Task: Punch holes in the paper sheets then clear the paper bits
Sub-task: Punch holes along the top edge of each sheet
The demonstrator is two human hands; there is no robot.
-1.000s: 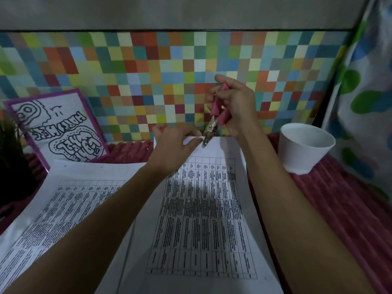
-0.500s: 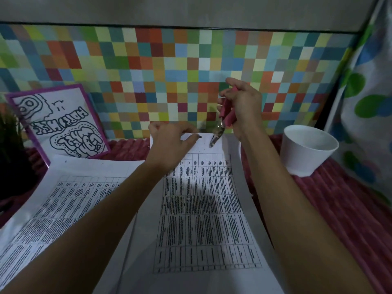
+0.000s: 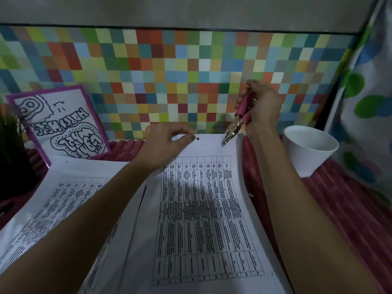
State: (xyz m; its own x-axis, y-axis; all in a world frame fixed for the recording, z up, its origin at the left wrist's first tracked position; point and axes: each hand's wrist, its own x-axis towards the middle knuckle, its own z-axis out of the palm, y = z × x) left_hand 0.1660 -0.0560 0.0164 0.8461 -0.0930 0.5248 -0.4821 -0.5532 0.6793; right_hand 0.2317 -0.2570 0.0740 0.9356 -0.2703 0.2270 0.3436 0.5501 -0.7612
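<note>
A printed paper sheet (image 3: 203, 219) with a table lies in front of me on the pink cloth. One punched hole (image 3: 198, 138) shows near its far edge. My left hand (image 3: 167, 143) pinches that far edge just left of the hole. My right hand (image 3: 261, 107) grips a pink-handled hole punch (image 3: 238, 119), whose metal jaws sit over the sheet's far right corner. A small white paper bit (image 3: 251, 195) lies on the cloth by the sheet's right edge.
More printed sheets (image 3: 53, 200) lie at the left. A white cup (image 3: 309, 151) stands at the right. A purple-framed drawing (image 3: 61, 124) leans on the checkered wall, with a dark plant (image 3: 10, 149) at far left. A spotted curtain (image 3: 369, 102) hangs right.
My right hand has carried the punch to the right along the sheet's far edge, from the middle to the right corner. A punched hole now shows beside my left thumb.
</note>
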